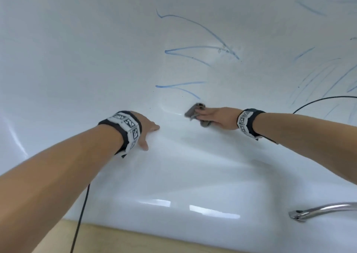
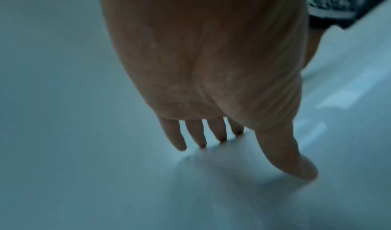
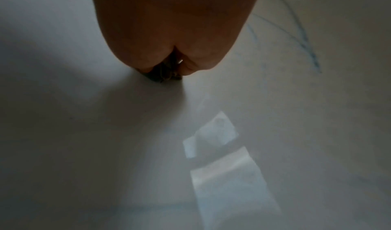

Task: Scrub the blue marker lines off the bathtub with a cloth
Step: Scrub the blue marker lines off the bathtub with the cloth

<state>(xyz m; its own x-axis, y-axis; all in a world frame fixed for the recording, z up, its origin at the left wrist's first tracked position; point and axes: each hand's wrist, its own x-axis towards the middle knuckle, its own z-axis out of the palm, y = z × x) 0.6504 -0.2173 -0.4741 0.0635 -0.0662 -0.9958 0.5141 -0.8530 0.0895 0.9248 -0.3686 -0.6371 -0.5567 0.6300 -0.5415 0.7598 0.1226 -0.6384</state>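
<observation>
Several blue marker lines (image 1: 195,49) cross the white bathtub (image 1: 77,63) wall, and one short pair (image 1: 179,84) ends just above my right hand. My right hand (image 1: 212,115) lies over a crumpled grey cloth (image 1: 192,111), fingers laid across it, pressing it on the tub's curve. The right wrist view shows the palm (image 3: 175,33), a dark bit of cloth (image 3: 165,75) under it and faint blue lines (image 3: 302,41) to the right. My left hand (image 1: 147,135) rests flat on the tub to the left, fingers (image 2: 196,136) straight and spread, holding nothing.
More blue strokes (image 1: 316,79) cover the tub wall at the far right. A chrome grab bar (image 1: 324,210) sits on the near rim at lower right. Black cables (image 1: 318,100) trail from both wrists. A beige surface (image 1: 135,241) borders the tub's near edge.
</observation>
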